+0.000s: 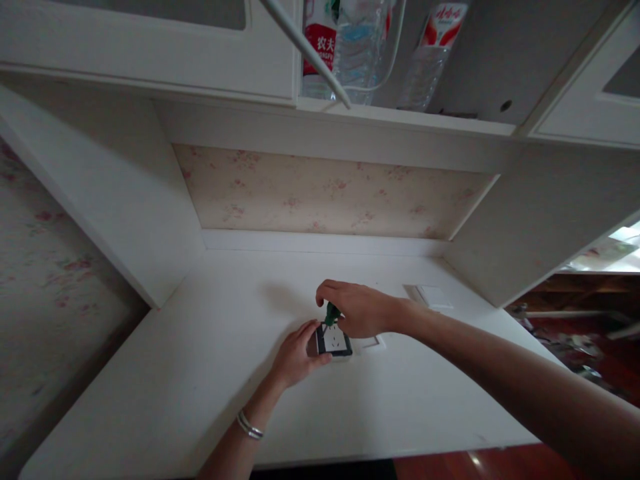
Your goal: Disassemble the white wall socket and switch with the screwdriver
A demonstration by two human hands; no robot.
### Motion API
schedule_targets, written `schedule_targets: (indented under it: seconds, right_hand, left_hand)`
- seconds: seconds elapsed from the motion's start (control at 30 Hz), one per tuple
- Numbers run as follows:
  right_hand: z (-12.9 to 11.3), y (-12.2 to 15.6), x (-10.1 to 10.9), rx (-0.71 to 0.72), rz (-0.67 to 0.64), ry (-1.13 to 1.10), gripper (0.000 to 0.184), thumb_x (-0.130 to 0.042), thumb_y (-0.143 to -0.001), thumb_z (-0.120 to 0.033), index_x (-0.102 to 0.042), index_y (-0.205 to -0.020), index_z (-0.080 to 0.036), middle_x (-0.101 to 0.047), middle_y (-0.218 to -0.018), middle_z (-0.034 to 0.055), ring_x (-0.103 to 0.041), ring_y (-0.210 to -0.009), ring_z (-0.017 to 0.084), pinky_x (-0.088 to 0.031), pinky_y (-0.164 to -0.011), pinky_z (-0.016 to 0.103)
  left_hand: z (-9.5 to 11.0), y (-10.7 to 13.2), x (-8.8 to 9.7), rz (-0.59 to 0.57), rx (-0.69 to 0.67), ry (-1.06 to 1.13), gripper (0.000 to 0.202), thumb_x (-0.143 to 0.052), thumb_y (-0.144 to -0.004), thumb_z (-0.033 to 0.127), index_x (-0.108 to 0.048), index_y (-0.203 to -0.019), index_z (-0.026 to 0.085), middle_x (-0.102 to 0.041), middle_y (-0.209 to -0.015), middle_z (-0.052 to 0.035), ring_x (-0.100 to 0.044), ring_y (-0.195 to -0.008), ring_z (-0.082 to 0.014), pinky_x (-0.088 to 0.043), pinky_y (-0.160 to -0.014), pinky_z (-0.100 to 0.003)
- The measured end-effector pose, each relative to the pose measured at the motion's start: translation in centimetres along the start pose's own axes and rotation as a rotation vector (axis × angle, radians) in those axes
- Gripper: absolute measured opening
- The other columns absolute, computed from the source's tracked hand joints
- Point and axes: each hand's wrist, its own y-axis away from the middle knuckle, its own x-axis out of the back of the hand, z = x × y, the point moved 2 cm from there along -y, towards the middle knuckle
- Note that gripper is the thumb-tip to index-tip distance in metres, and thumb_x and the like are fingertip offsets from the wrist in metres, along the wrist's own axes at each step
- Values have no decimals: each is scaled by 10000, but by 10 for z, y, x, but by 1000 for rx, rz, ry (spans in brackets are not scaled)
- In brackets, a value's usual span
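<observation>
A small wall socket module (334, 341) with a white face and dark frame lies on the white desk (200, 373). My left hand (297, 355) grips its left edge with thumb and fingers closed on it. My right hand (356, 309) is curled around a green-handled screwdriver (331, 313), held upright with its tip down on the socket's upper edge. A white cover plate (371, 344) lies flat just right of the socket, partly under my right hand.
Another white switch plate (433, 297) lies at the desk's back right. Overhead, an open cupboard holds several plastic water bottles (350, 47). White side panels (120, 200) wall in the desk left and right. A silver bracelet (249, 427) circles my left wrist.
</observation>
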Motion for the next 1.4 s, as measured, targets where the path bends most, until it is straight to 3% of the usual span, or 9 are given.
schedule_targets:
  seconds: [0.13,0.2,0.3,0.37,0.47,0.6,0.77,0.97,1.4]
  right_hand:
    - [-1,-1,1,-107,17,74,292,-516,-862,-388,-569,-1069,-190,-613,-1072,84,-620,-813,223,-432,-634,309]
    - [-1,-1,2,-123,14,112,259,-400,-926,-334,-592,-1008,-182,-628,-1006,86,-625,-805,220,-426,-641,313]
    - [-1,0,3,-29,-8,77,256,-473,-854,-202,-564,-1094,-192,-603,-1114,82,-623,-842,197,-422,-661,287]
    - [-1,1,3,-21,-17,55,370,-563,-803,-244,-530,-1169,-210,-584,-1177,80,-623,-841,200,-416,-643,278]
    - [1,2,2,-79,-10,65,274,-548,-853,-368,-590,-1065,-200,-645,-1035,75,-621,-813,206,-399,-634,277]
    - [5,10,1,-91,92,24,141,-481,-881,-247,-610,-894,-190,-671,-871,38,-604,-772,163,-375,-660,251]
    - [22,33,4,-285,232,10,90,-508,-793,-181,-596,-788,-197,-665,-797,10,-566,-685,137,-347,-630,240]
    - [35,48,-3,-366,233,5,117,-491,-805,-205,-603,-773,-204,-671,-779,5,-554,-647,131,-328,-600,241]
    - [40,46,-14,-354,216,10,98,-498,-807,-197,-594,-788,-199,-669,-810,11,-570,-692,143,-343,-635,247]
  left_hand:
    - [1,0,1,-8,5,4,751,-759,-694,402,-437,-1359,268,-490,-1392,-67,-463,-1264,-291,-350,-1083,-437]
    - [0,-1,0,-6,9,0,760,-757,-697,405,-427,-1367,262,-482,-1400,-66,-455,-1271,-282,-348,-1087,-427]
    - [-3,0,-1,-11,9,-11,763,-744,-708,438,-421,-1372,245,-462,-1417,-70,-439,-1287,-276,-340,-1095,-419]
    - [-3,0,-1,-14,2,-15,759,-739,-710,455,-424,-1369,246,-458,-1421,-70,-440,-1286,-278,-343,-1093,-420]
    - [-3,0,-1,-9,-7,-14,746,-734,-713,463,-433,-1361,249,-471,-1411,-66,-452,-1275,-274,-352,-1087,-411]
    - [-5,0,-3,-7,7,-31,767,-739,-705,452,-428,-1369,226,-469,-1412,-76,-444,-1283,-272,-339,-1096,-408]
    - [-9,0,-4,-22,8,-43,761,-731,-712,440,-419,-1376,240,-459,-1422,-71,-431,-1295,-271,-336,-1099,-418]
    - [-9,1,-4,-13,0,-36,746,-724,-721,444,-419,-1374,250,-454,-1426,-71,-429,-1297,-269,-336,-1098,-420]
    - [-11,1,-6,-21,5,-53,755,-718,-726,452,-409,-1384,249,-442,-1435,-73,-417,-1307,-271,-330,-1102,-426]
